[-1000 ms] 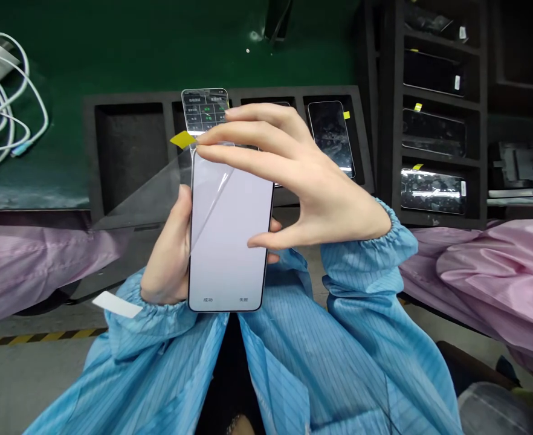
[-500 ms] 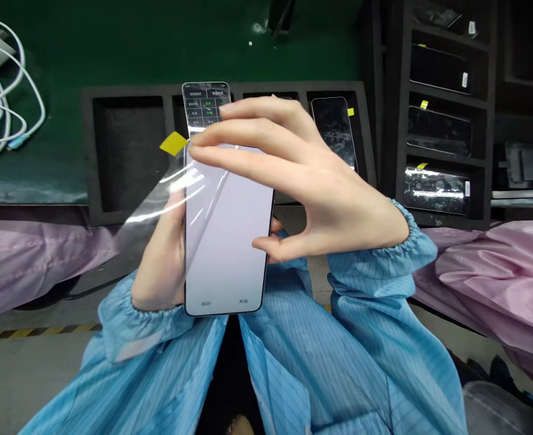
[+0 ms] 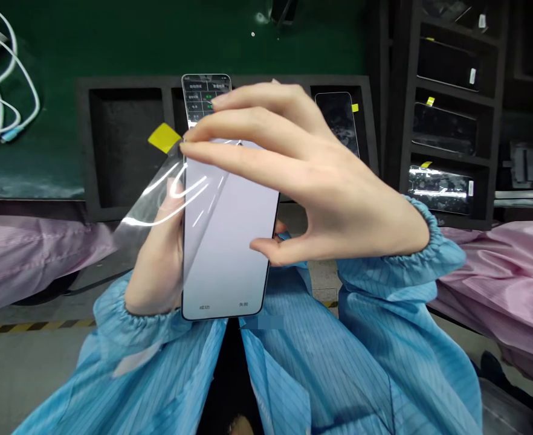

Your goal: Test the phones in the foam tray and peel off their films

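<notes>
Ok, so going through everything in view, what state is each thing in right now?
Left hand: behind the held phone, gripping it.
Right hand: spanning the phone, fingertips at its top edge, thumb at its right edge.
Held phone: upright, screen lit pale lilac.
Clear film: lifted off the upper left, still lying on the lower screen.
Yellow tab: on the film's corner, sticking out past the phone.
Phone in foam tray: standing in its slot, screen dark.
White cable: loosely coiled.

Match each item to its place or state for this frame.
Items:
1 right hand
2 left hand
3 yellow tab
4 white cable

Places or states:
A on a corner of the clear film
B looped on the green mat
C pinching the clear film at the top of the smartphone
D holding the smartphone from behind

Pairs: 1-C, 2-D, 3-A, 4-B
</notes>
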Demonstrator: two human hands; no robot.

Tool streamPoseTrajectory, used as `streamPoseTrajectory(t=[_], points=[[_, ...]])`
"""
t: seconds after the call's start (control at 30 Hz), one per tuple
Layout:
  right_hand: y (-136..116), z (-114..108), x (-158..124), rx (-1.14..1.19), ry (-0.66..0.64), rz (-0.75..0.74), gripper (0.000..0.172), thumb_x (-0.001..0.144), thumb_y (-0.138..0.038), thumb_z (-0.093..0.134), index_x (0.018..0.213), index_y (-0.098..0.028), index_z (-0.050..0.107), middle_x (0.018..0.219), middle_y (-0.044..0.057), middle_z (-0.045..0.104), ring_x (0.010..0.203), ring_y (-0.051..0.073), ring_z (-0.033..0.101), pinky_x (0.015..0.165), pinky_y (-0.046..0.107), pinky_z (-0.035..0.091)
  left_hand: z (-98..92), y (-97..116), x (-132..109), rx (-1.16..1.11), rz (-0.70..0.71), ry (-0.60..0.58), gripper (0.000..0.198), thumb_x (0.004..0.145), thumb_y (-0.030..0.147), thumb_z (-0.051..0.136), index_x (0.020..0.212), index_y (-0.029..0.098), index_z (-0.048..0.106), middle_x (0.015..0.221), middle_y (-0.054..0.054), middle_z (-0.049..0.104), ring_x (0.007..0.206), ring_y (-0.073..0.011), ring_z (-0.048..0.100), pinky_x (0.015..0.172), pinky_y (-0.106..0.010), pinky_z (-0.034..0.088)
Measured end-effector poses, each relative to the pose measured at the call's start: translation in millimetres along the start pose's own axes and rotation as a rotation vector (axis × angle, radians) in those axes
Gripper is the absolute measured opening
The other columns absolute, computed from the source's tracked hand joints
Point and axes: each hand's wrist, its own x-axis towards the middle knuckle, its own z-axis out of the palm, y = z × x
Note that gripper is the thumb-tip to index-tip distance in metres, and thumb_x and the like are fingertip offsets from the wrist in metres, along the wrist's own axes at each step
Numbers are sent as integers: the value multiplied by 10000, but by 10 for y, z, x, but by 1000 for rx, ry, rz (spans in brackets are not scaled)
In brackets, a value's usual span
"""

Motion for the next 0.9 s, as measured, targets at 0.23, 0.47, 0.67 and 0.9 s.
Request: streamPoseTrajectory(t=[0.23, 0.47, 0.67, 0.9], points=[[-26, 25, -40, -13, 93, -5, 555, 931, -565, 226, 891, -327, 726, 1213, -184, 655, 1282, 150, 501, 1060, 366, 419, -35, 59, 38, 34, -55, -237, 828, 923, 644, 50, 1223, 109, 605, 1073, -137, 717, 907, -269, 723, 827, -442, 618], [-11, 32, -80, 42, 109, 74, 527, 958, -510, 288, 724, -325, 722, 1153, -152, 681, 1241, 146, 523, 857, 304, 538, -60, 118, 33, 65, -95, -287, 836, 917, 632, 10, 1289, 133, 568, 1117, -131, 704, 982, -262, 708, 883, -437, 600], [-15, 43, -59, 76, 161, 76, 545, 923, -577, 313, 635, -324, 701, 1031, -156, 718, 1159, 155, 579, 833, 339, 527, -42, 81, 34, 50, -98, -245, 855, 908, 679, 53, 1236, 112, 602, 1113, -141, 702, 961, -275, 712, 869, -422, 607], [75, 100, -62, 97, 181, 93, 449, 946, -566, 352, 861, -344, 733, 1153, -149, 694, 1228, 155, 545, 995, 363, 479, 46, 70, 30, 22, -121, -156, 831, 921, 666, 54, 1160, 122, 635, 1064, -132, 724, 956, -267, 716, 856, -430, 607]])
